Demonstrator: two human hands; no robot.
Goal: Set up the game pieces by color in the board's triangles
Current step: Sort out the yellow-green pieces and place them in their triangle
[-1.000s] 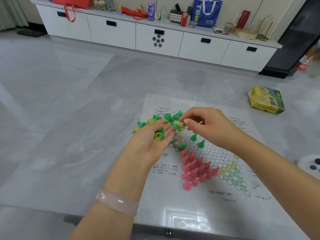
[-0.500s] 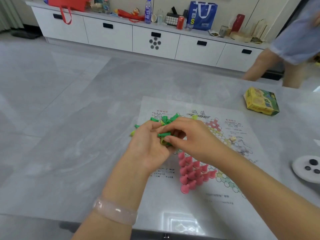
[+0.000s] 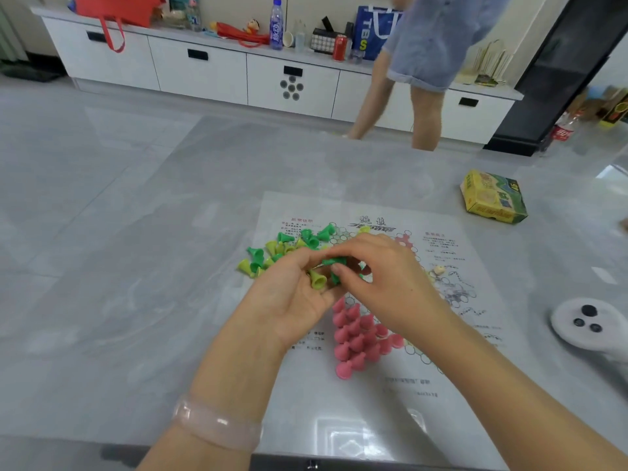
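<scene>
Since 1 s ago R hand (image 3: 384, 287) went back to L hand (image 3: 292, 294), now pinching green piece (image 3: 334, 261) from L's cupped stash w/ yellow-green piece (image 3: 317, 279), prob. feeding board (image 3: 441, 277); pink pieces (image 3: 356, 338) fill near triangle.

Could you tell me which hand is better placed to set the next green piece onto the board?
The right hand: its grip already pinches a green piece just above the board. The left hand is cupped, holding a yellow-green piece.
</scene>
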